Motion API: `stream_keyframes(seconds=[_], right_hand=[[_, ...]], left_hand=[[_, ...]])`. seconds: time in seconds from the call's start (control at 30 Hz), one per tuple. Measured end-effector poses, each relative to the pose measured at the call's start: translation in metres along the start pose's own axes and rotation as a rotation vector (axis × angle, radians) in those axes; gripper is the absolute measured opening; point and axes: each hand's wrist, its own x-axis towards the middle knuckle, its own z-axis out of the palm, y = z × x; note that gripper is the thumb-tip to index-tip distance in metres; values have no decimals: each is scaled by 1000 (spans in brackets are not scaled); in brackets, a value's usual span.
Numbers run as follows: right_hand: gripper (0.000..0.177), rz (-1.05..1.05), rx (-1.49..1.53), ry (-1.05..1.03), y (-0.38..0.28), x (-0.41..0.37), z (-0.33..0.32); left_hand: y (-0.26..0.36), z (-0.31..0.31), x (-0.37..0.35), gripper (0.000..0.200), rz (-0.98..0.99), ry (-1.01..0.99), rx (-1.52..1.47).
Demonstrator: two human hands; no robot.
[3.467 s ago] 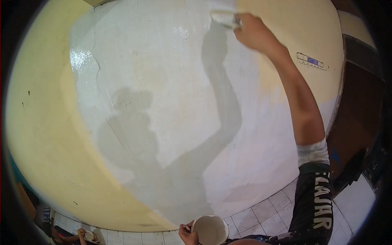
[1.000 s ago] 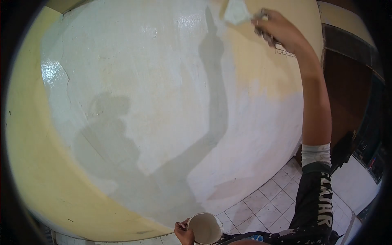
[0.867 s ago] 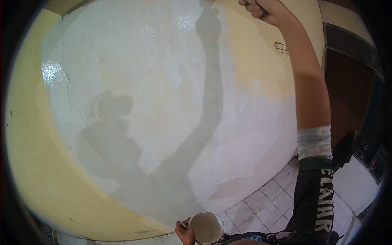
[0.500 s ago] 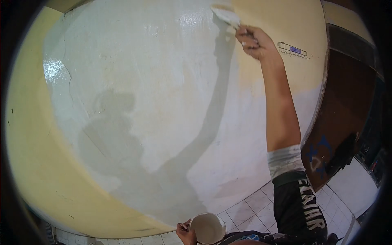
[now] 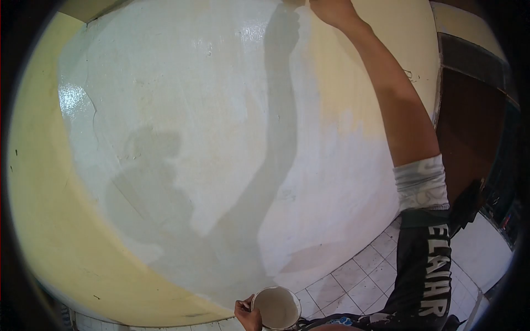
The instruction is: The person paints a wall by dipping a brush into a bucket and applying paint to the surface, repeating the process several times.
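The right arm (image 5: 400, 105) is angling upward across the part-painted wall (image 5: 210, 99); the top edge is cropping the right hand (image 5: 333, 11), so I cannot tell its fingers' state. Bottom centre, the left hand (image 5: 248, 315) is clamping its fingers on the pail's (image 5: 276, 293) near side.

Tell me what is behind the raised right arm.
Behind the right arm is the wall, yellow higher up and pale lower down, with a brown panel farther right. A bit of dark marking peeks out past its edge; whatever lies directly behind the arm is covered.
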Motion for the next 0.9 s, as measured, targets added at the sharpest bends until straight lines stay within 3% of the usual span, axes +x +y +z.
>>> stream_keyframes(seconds=[0.03, 0.07, 0.13, 0.3, 0.4, 0.47, 0.53, 0.6, 0.77, 0.8, 0.87, 0.9], right_hand=[[36, 58, 11, -266, -4, 6, -2], [36, 60, 11, -269, 7, 2, 10], [36, -253, -23, -185, 38, -21, 40], [32, -175, 61, -389, 67, -117, 10], [32, -123, -11, -581, 70, -150, -20], [31, -129, -67, -688, 75, -148, -38], [28, -6, 36, -824, 74, -123, -60], [28, -102, -26, -711, 63, -93, -70], [36, 187, -76, -603, -24, -59, -89], [36, 192, -75, -605, 3, -57, -66], [34, -256, 23, -321, 79, -57, 10], [36, -265, 15, -288, 81, -81, 15]], left_hand=[[0, 1, 0, 30, 5, 20, 19], [0, 1, 0, 31, 9, 40, 40], [-3, -4, -3, 31, -5, 54, -2], [-9, -16, -4, 33, -30, 79, -58], [-28, -25, 1, 27, 100, 8, 21], [-46, -25, 9, 35, 46, 12, -90], [-49, -25, 13, 36, 42, 20, -128], [-55, -25, 15, 38, 36, 26, -159], [-62, -19, 15, 38, 64, -19, -232], [-66, -20, 14, 38, 63, -19, -227], [-78, -22, 13, 39, 54, -13, -128], [-72, -20, 11, 39, 52, -12, -126]])
